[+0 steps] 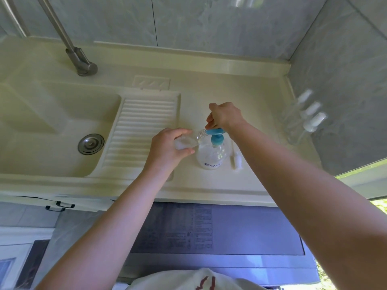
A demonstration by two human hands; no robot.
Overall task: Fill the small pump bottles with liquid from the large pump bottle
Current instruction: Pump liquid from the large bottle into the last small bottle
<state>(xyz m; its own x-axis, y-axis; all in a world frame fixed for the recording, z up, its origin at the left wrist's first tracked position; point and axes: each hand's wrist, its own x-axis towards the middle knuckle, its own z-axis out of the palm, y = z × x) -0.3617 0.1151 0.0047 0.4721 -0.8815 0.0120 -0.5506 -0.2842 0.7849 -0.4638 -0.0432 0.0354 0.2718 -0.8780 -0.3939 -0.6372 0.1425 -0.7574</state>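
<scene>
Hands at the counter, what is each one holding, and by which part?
Left hand grips the small bottle around its body, tilted. Right hand presses the blue pump head of the large bottle.

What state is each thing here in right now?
Small bottle: uncapped, tilted, neck at the blue nozzle.
Large pump bottle: upright on the counter.
Left hand: grips the small bottle.
Right hand: on the blue pump head.
Loose pump: lying on the counter.

Soft, even daylight brightens the cream moulded bench [209,80]. Wide-angle distortion bends the edges. Clear small bottles with white caps [303,116] look motion-blurred at right.
</scene>
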